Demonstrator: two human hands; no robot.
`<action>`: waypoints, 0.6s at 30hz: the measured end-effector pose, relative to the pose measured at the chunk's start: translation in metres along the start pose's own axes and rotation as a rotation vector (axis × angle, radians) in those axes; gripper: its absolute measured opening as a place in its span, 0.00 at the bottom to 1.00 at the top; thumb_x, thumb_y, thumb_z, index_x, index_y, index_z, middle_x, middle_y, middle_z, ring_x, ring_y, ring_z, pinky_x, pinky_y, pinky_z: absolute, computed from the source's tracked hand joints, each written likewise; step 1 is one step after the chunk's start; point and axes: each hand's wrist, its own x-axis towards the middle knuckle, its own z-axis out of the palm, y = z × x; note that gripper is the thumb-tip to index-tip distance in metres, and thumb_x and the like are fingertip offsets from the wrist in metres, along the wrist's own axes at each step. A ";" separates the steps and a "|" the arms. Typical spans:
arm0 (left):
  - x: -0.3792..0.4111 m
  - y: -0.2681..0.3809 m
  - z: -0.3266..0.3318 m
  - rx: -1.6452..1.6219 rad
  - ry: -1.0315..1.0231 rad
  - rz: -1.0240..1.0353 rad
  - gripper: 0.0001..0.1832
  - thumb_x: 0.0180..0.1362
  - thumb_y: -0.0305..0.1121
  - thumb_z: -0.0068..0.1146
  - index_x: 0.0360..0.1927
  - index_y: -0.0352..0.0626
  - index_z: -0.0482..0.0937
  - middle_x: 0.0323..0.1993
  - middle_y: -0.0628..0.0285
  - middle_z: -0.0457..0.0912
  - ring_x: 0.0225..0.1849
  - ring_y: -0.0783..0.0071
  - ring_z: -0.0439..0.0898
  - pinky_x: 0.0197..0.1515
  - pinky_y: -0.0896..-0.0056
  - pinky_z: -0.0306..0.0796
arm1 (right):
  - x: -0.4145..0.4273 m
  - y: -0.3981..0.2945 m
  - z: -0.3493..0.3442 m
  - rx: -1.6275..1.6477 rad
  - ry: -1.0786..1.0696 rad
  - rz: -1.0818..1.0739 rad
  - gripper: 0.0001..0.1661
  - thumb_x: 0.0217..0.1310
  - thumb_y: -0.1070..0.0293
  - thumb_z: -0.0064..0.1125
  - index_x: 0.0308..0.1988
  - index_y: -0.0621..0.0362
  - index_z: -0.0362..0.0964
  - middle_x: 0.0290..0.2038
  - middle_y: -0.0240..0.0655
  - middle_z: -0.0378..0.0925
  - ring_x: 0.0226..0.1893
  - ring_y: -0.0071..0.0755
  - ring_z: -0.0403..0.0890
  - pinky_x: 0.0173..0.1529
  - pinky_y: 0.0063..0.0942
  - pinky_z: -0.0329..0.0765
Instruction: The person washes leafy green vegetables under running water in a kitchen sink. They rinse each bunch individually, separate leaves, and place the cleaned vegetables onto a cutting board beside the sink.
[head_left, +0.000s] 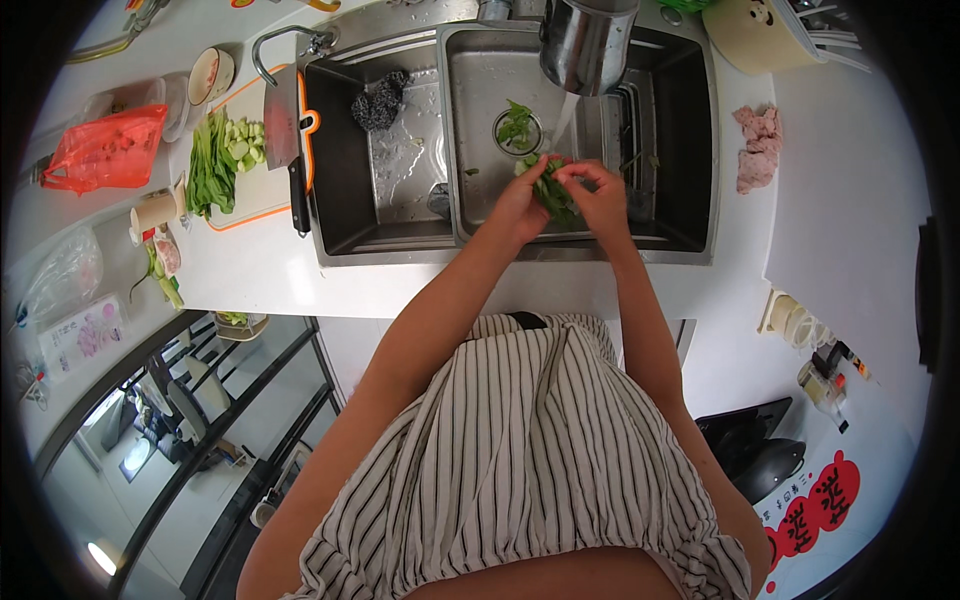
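Observation:
Over the sink, my left hand (523, 206) grips a bunch of leafy greens (553, 196). My right hand (602, 201) pinches at the same bunch from the right, thumb and finger together on its leaves. Water runs from a wide steel faucet head (589, 52) just above, falling close to the top of the bunch. Below the hands sits a shallow steel basin insert (480, 82). Loose green leaves (517, 126) lie on its drain. Part of the greens is hidden behind my fingers.
Left of the sink, a cutting board (262, 196) holds cut greens (214, 169) and chopped stems (245, 142). A cleaver (283, 124) lies along its right edge, handle toward me. A steel wool scrubber (380, 101) sits in the left sink bowl. A pink cloth (758, 148) lies right.

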 end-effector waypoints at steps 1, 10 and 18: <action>-0.001 0.001 0.002 0.007 0.001 -0.005 0.11 0.62 0.37 0.48 0.41 0.41 0.73 0.38 0.61 0.78 0.41 0.68 0.77 0.52 0.64 0.70 | -0.001 -0.001 -0.001 -0.212 -0.047 -0.130 0.04 0.54 0.74 0.58 0.30 0.63 0.75 0.29 0.34 0.79 0.30 0.22 0.77 0.35 0.20 0.72; 0.010 0.007 -0.037 -0.027 0.362 0.112 0.07 0.61 0.33 0.48 0.30 0.43 0.70 0.24 0.64 0.72 0.26 0.71 0.72 0.41 0.66 0.74 | 0.053 0.034 0.005 -0.175 -0.214 0.341 0.13 0.48 0.73 0.59 0.38 0.62 0.75 0.37 0.40 0.76 0.45 0.36 0.74 0.47 0.29 0.71; -0.007 0.022 -0.045 -0.064 0.427 0.117 0.08 0.60 0.30 0.49 0.25 0.44 0.67 0.19 0.69 0.67 0.21 0.77 0.67 0.37 0.70 0.74 | 0.080 0.103 0.050 -1.068 -0.436 -0.237 0.32 0.54 0.74 0.51 0.60 0.43 0.61 0.66 0.39 0.48 0.68 0.45 0.45 0.65 0.39 0.55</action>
